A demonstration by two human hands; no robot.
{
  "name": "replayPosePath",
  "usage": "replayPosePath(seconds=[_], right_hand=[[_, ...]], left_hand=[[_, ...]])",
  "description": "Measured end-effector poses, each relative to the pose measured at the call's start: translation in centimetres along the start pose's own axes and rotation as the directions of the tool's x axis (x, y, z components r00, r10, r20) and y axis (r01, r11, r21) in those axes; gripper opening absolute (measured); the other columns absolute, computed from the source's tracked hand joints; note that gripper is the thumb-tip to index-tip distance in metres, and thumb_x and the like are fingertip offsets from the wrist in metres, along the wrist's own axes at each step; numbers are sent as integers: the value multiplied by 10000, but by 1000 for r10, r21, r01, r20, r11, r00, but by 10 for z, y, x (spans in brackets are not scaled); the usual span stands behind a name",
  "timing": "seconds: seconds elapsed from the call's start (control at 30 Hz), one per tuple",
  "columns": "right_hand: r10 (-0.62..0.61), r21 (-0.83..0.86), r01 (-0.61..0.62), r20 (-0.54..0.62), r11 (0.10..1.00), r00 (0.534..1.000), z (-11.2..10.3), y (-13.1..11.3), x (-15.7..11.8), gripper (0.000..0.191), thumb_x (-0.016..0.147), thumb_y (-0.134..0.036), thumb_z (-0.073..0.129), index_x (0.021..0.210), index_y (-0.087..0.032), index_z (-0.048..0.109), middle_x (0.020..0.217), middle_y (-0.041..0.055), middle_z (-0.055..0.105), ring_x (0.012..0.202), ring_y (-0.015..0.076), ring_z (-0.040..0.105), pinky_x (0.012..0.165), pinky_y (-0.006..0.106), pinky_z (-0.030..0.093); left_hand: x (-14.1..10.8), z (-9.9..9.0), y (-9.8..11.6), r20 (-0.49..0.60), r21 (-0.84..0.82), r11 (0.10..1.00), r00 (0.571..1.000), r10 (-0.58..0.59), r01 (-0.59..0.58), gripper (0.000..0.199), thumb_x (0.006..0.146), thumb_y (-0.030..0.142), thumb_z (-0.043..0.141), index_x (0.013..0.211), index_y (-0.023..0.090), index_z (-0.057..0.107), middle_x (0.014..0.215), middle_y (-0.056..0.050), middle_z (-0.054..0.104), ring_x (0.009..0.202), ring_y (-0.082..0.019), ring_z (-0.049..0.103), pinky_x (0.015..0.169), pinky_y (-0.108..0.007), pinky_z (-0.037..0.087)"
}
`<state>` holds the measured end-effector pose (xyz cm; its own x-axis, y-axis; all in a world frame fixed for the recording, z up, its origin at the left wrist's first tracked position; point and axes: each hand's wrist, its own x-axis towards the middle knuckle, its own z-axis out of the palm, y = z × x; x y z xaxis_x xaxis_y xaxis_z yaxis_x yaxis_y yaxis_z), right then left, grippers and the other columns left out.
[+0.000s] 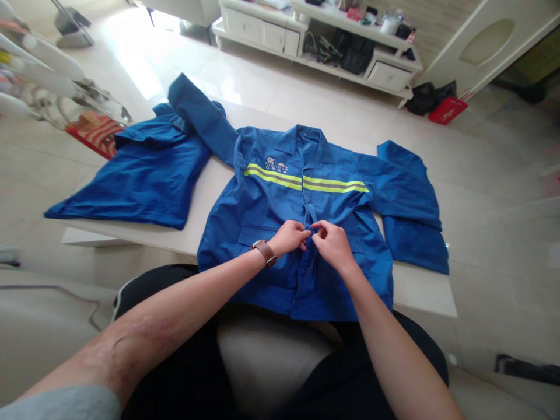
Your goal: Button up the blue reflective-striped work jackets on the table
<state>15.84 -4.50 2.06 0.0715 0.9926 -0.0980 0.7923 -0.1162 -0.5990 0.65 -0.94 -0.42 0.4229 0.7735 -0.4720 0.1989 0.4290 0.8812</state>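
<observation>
A blue work jacket [266,204] lies spread front side up, its collar at the far end and its hem toward me. Across its chest run yellow-green reflective stripes, with a white logo above them on the left. My left hand [289,236], with a brown-strapped watch [265,252] on the wrist, pinches the front placket near the middle. Right beside it, my right hand [331,242] pinches the same placket, fingertips almost meeting the left ones. Any button between the fingers is too small to make out. Below the hands the placket edges lie close together.
The jacket rests on a low white table [431,294]. Folded blue clothing [144,175] lies at its left end, and more blue cloth [415,245] at the right. A white TV cabinet [258,32] stands beyond, with a red bag [448,109] on the floor nearby.
</observation>
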Motion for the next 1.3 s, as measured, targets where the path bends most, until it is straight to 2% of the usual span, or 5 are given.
replayPosePath(seconds=[0.27,0.53,0.7,1.07,1.3], right_hand=[[-15,-97,12,-31,995,999,-4,-4,-3,221,861,-291,567,967,-245,755,778,9,723,738,185,649,709,280,455],[27,237,-41,59,971,998,0,19,10,221,885,-384,563,852,-196,675,707,5,673,647,164,601,611,260,432],[2,46,-1,-25,999,1000,-1,12,6,161,885,-338,570,866,-220,679,734,-5,657,693,169,597,672,276,432],[-82,-216,57,-105,975,991,1,15,7,262,871,-229,570,1127,-218,630,1107,77,686,1002,240,638,845,339,512],[-66,-243,65,6,968,998,1,10,5,484,869,-90,453,1223,-267,733,1355,34,691,1185,220,663,1018,322,507]], left_hand=[[-3,3,0,-82,-42,996,994,77,-81,230,837,114,601,631,166,514,519,68,499,466,-59,523,477,-167,353],[-9,-1,7,16,174,952,967,253,-252,174,785,162,605,626,175,534,466,73,513,456,-78,534,474,-173,339],[-9,-1,2,66,190,935,954,293,-301,191,783,169,603,607,175,529,476,69,523,466,-81,570,476,-169,356],[-16,7,-11,291,157,983,956,42,-92,168,779,132,622,615,157,593,571,-9,674,508,-132,675,484,-185,465],[-23,9,-25,504,247,965,862,-54,-84,269,862,264,630,616,158,596,665,-42,725,602,-147,698,589,-228,526]])
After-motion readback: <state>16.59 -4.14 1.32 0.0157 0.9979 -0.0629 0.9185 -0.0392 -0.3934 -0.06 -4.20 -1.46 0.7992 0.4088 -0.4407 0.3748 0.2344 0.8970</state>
